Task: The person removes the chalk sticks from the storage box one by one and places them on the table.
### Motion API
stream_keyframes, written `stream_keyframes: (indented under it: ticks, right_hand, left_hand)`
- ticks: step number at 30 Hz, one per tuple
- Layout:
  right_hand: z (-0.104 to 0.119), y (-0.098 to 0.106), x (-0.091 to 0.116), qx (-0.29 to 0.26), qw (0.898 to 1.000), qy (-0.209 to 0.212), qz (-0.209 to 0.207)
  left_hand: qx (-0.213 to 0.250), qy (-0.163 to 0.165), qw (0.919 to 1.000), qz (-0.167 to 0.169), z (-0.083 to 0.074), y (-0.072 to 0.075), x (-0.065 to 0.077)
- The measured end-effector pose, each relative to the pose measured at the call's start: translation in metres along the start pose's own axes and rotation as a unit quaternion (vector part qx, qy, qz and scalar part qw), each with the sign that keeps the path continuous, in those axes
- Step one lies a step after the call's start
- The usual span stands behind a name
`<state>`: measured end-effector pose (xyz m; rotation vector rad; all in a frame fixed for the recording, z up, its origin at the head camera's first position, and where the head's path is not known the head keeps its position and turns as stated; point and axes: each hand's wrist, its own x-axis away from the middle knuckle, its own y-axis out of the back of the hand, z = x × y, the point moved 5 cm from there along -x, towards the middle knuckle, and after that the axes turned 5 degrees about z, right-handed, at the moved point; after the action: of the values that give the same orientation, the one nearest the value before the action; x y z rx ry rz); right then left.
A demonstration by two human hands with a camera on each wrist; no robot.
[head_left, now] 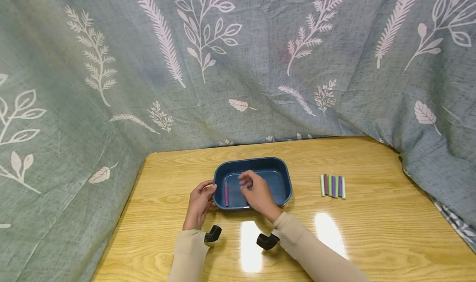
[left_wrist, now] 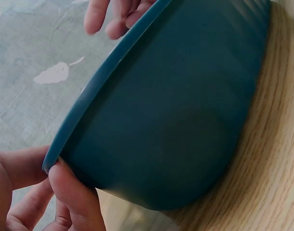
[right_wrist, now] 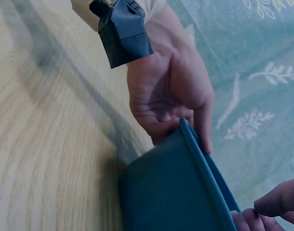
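Note:
A dark blue plastic tub (head_left: 275, 204) stands on the table. My left hand (head_left: 199, 203) grips its left rim, the thumb on the rim and the fingers outside, as the left wrist view also shows at the tub's edge (left_wrist: 101, 89). Inside, near the left end, lies one magenta chalk stick (head_left: 226, 195). Over the middle of the tub hovers my right hand (head_left: 257, 191), its fingers loosely bent and nothing visible between thumb and fingers. In the right wrist view only part of the right hand (right_wrist: 276, 209) appears, beside the rim.
To the right of the tub, a row of several chalk sticks (head_left: 333, 186) in pale green, green, purple and maroon lies on the wooden table (head_left: 372, 224). A leaf-patterned grey-green cloth (head_left: 260, 67) hangs behind and along both sides. Black wrist cameras (head_left: 267, 241) sit at the cuffs.

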<state>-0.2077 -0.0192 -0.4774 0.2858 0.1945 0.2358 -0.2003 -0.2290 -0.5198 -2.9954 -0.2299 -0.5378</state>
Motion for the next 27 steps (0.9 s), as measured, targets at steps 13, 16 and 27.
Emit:
stream_keyframes:
  ticks: [13, 16, 27]
  right_hand:
    - [0.001, -0.019, -0.008, -0.001, 1.000, -0.003, 0.002]
    - [0.001, -0.022, -0.010, 0.001, 1.000, -0.005, 0.003]
    - [0.002, -0.033, -0.016, 0.023, 1.000, -0.016, 0.012]
  left_hand:
    - [0.007, 0.001, 1.0000, 0.000, -0.001, 0.000, 0.001]
    - [0.007, 0.001, 1.0000, 0.000, -0.001, 0.000, 0.001]
    - [0.007, 0.003, 1.0000, 0.004, -0.001, 0.000, 0.000]
